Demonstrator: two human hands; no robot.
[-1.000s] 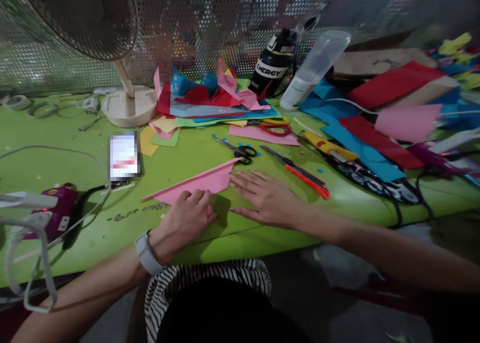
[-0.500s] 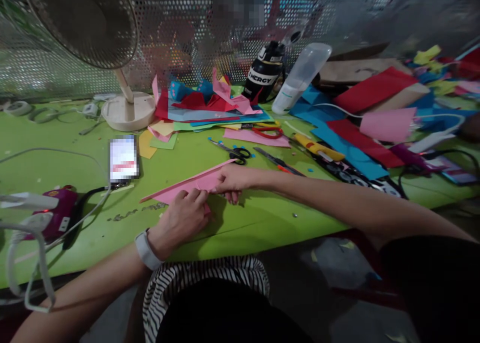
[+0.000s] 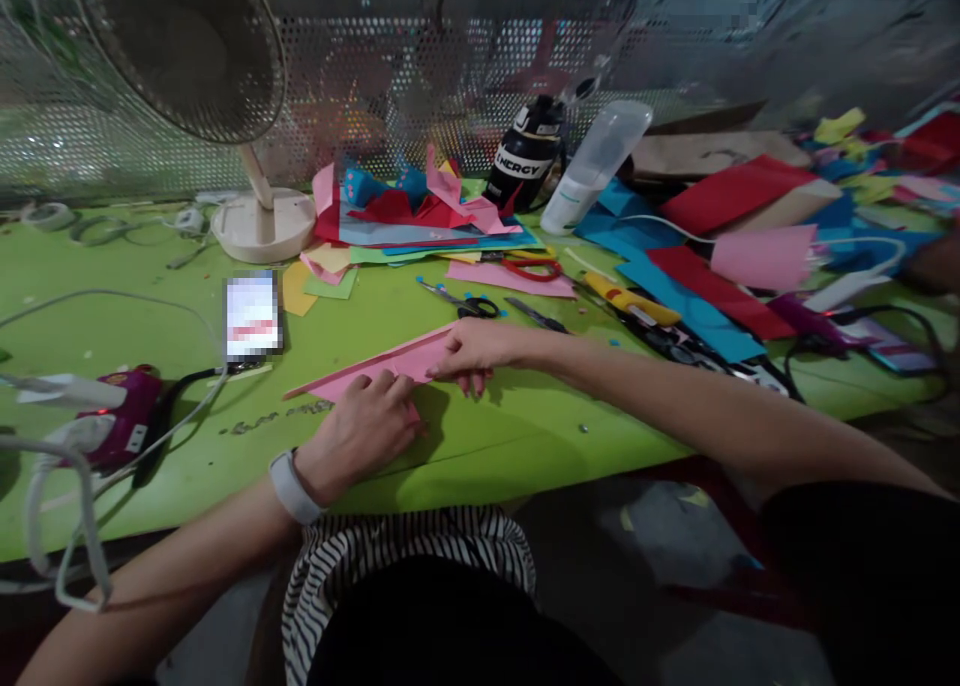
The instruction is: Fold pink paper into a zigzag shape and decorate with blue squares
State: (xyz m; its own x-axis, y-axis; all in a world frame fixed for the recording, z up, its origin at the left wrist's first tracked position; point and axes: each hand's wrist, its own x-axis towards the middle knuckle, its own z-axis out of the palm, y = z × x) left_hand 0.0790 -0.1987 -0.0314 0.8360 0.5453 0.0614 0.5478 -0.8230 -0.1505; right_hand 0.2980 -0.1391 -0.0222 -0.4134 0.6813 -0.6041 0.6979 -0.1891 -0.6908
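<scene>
A folded sheet of pink paper (image 3: 360,374) lies slantwise on the green table, with a narrow raised strip along its far edge. My left hand (image 3: 367,428), wearing a grey wristband, is closed with curled fingers over the paper's near side. Its fingertips are partly hidden. My right hand (image 3: 476,351) pinches the same paper near its right end, thumb pointing toward the left hand. Just beyond the right hand lie black-handled scissors (image 3: 472,306) and a cutter-like tool (image 3: 534,313).
Behind are a pile of coloured paper (image 3: 420,228), a fan (image 3: 262,221), a black bottle (image 3: 521,161) and a clear spray bottle (image 3: 592,176). A phone (image 3: 253,316) and a purple power block (image 3: 120,416) with cables lie left. Red and blue sheets (image 3: 694,311) cover the right side.
The view has shifted slightly. My right hand has moved a little away from the left hand's fingers along the paper; the left hand stays nearly in place.
</scene>
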